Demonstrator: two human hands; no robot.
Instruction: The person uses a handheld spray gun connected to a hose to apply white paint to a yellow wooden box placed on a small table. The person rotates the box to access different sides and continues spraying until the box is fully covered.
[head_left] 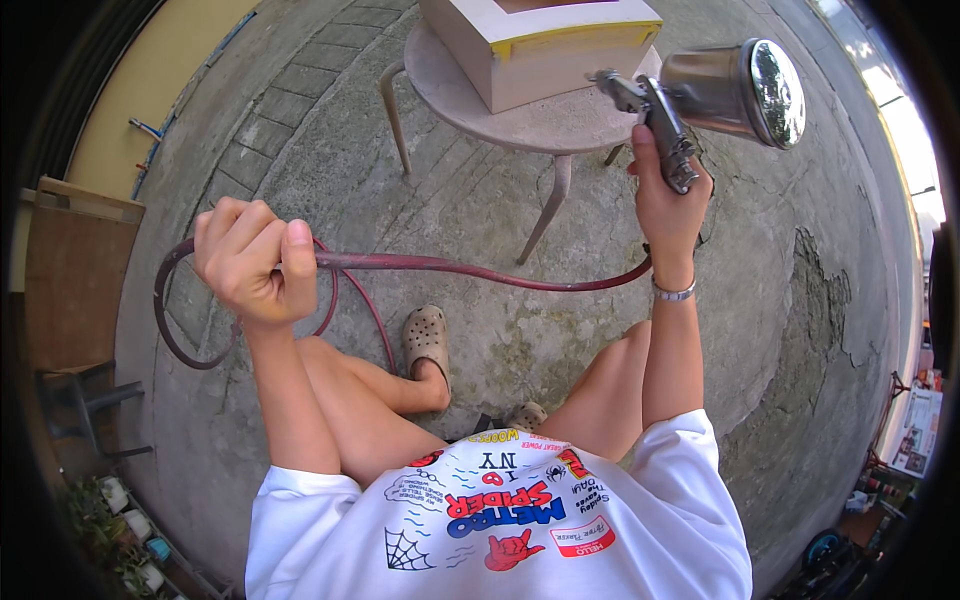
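My left hand (255,260) is closed round a dark red hose (450,266), which loops down on the left and runs across toward my right wrist. My right hand (668,190) grips a metal spray gun (660,125) with a large shiny cup (735,90) on its side, raised in front of a pale box (540,70). The box has yellow along its upper edge and sits on a round stool-like table (440,100) with bent metal legs.
I stand on cracked concrete ground (500,330). A yellow wall (140,70) is at the left, with a wooden board (75,270), a dark chair (90,405) and potted plants (110,510) below it. Assorted items (900,450) crowd the right edge.
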